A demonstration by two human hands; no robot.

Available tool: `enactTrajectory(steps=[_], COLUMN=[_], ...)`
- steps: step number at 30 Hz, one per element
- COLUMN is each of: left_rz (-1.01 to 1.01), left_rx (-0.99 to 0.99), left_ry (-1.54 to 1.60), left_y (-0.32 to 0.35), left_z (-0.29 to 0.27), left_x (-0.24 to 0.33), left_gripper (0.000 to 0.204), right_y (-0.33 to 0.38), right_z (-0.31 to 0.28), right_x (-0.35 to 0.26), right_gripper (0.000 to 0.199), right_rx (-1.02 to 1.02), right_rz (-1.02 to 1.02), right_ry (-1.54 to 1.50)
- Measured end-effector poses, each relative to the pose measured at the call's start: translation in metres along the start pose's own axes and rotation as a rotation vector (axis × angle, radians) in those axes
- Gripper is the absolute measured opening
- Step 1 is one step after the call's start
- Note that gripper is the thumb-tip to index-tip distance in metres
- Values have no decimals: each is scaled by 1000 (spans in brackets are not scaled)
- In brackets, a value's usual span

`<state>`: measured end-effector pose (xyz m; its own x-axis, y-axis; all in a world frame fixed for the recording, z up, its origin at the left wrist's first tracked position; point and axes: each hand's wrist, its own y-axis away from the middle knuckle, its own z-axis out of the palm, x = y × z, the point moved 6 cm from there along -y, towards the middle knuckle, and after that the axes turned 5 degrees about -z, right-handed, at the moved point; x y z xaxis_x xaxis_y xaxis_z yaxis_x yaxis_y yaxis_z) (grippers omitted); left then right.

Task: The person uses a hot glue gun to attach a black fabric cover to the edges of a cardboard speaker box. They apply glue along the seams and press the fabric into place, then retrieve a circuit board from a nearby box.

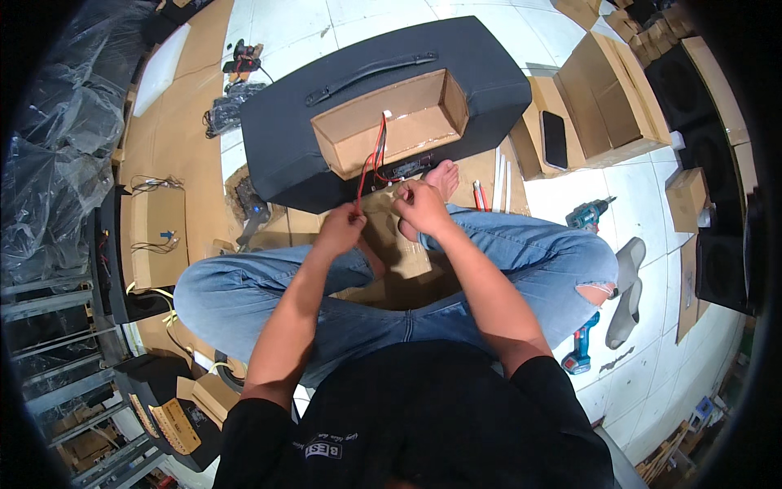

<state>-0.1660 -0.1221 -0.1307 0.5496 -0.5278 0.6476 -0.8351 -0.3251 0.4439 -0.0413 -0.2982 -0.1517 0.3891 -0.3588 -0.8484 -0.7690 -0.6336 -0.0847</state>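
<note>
the left hand (340, 228) pinches the red and black wires (373, 155) between closed fingers, just below the near edge of the black speaker cabinet (342, 81) on the floor. the right hand (419, 204), fingers curled shut, grips the wire ends beside it. the wires run up into the cabinet's rectangular wooden opening (391, 122).

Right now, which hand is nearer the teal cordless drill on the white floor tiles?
Right. The right hand is closer to the teal cordless drill; the left hand sits farther off, holding red wires.
</note>
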Motion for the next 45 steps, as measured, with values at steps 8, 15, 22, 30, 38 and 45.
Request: enactTrajectory(steps=[8, 15, 22, 30, 38, 45], left_rz=[16, -16, -130, -39, -62, 60], left_rx=[276, 276, 190, 258, 76, 14], left_ry=[103, -53, 57, 63, 480, 415], left_y=[1, -2, -16, -24, 20, 72], left_z=[15, 9, 28, 41, 11, -23], left_x=[6, -1, -20, -49, 44, 58], left_gripper=[17, 19, 27, 21, 21, 39], right_y=[13, -61, -221, -276, -301, -233], right_z=[2, -68, -58, -70, -79, -80], right_x=[16, -130, -116, -132, -121, -137], right_gripper=[33, 50, 47, 35, 32, 36], right_rx=[-79, 425, -82, -143, -143, -240], right_rz=[-16, -581, -461, -254, -184, -148], right_ry=[136, 375, 952, 693, 669, 715])
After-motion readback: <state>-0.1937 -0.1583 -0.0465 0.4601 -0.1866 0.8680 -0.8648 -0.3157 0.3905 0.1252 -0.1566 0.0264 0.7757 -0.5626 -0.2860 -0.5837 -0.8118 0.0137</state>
